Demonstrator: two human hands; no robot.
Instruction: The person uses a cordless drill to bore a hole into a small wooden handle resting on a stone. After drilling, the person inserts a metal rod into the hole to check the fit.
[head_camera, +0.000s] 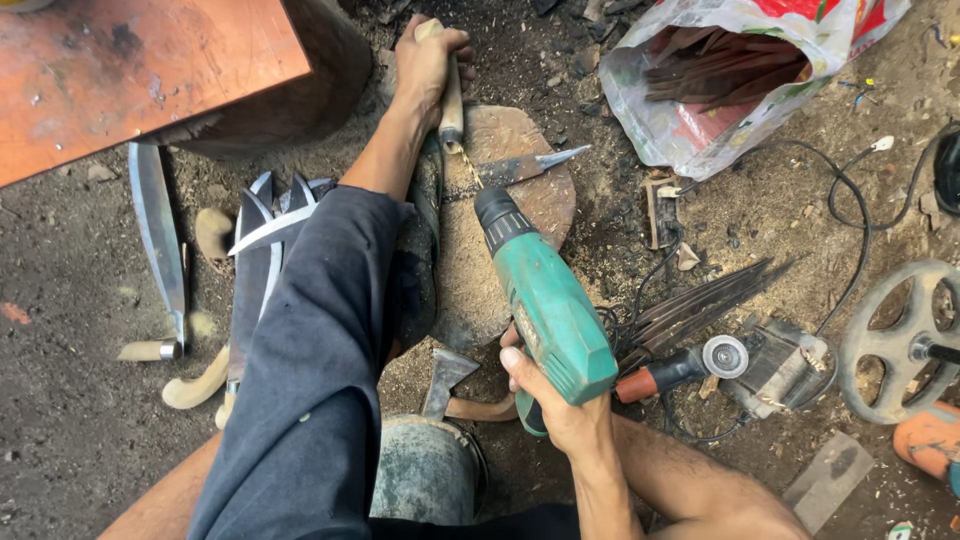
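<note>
My left hand (428, 62) grips a pale wooden handle (451, 105) and holds it upright against a round wooden block (520, 190) on the ground. My right hand (548, 400) holds a green power drill (545, 300) by its grip. The drill bit (468, 165) meets the lower end of the wooden handle. A knife blade (530, 165) with a pointed tip lies across the block just past the bit. Sawdust covers the block's top.
Several curved blades (265, 235) and a long blade with a light handle (160, 250) lie at left. A small axe (445, 380), an angle grinder (690, 365), a metal wheel (900, 340), a plastic bag of dark strips (720, 80) and an orange wooden box (150, 70) surround me.
</note>
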